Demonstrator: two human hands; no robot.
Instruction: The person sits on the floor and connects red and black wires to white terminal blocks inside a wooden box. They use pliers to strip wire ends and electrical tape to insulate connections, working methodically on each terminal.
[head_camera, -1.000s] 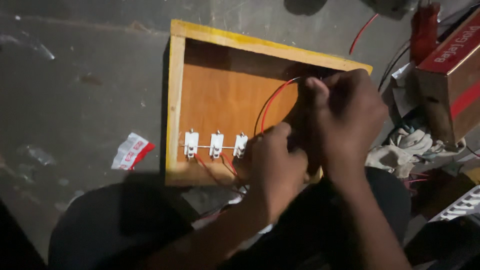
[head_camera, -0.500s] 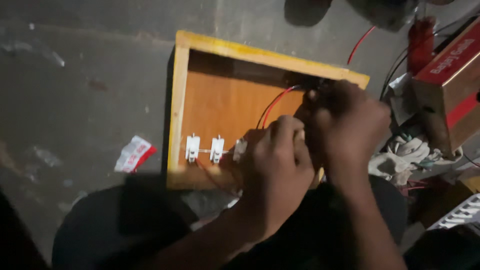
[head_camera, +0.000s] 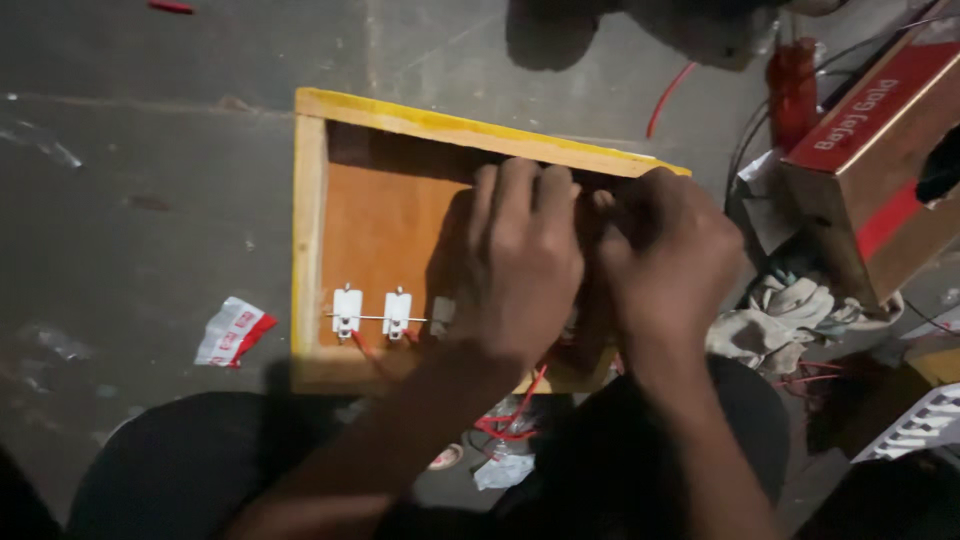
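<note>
A shallow wooden box with a yellow rim (head_camera: 310, 250) lies on the grey floor, its orange-brown panel facing up. Two white switch backs (head_camera: 347, 312) (head_camera: 397, 312) sit along its near edge, joined by a thin bare wire; a third (head_camera: 440, 315) peeks out beside my wrist. My left hand (head_camera: 515, 265) lies over the middle of the panel, fingers together and reaching to the far wall. My right hand (head_camera: 665, 260) is curled right beside it at the far right corner. Whatever is under the fingers is hidden. A red wire (head_camera: 515, 410) loops out below the box.
A red and brown cardboard carton (head_camera: 870, 150) stands at the right, with a crumpled rag (head_camera: 790, 310) and loose wires beneath it. A red and white wrapper (head_camera: 232, 332) lies left of the box. More red wire (head_camera: 670, 95) runs across the floor behind it.
My left hand has moved up from the near edge to the far wall, covering the red wire loop on the panel. The right hand stays at the far right corner.
</note>
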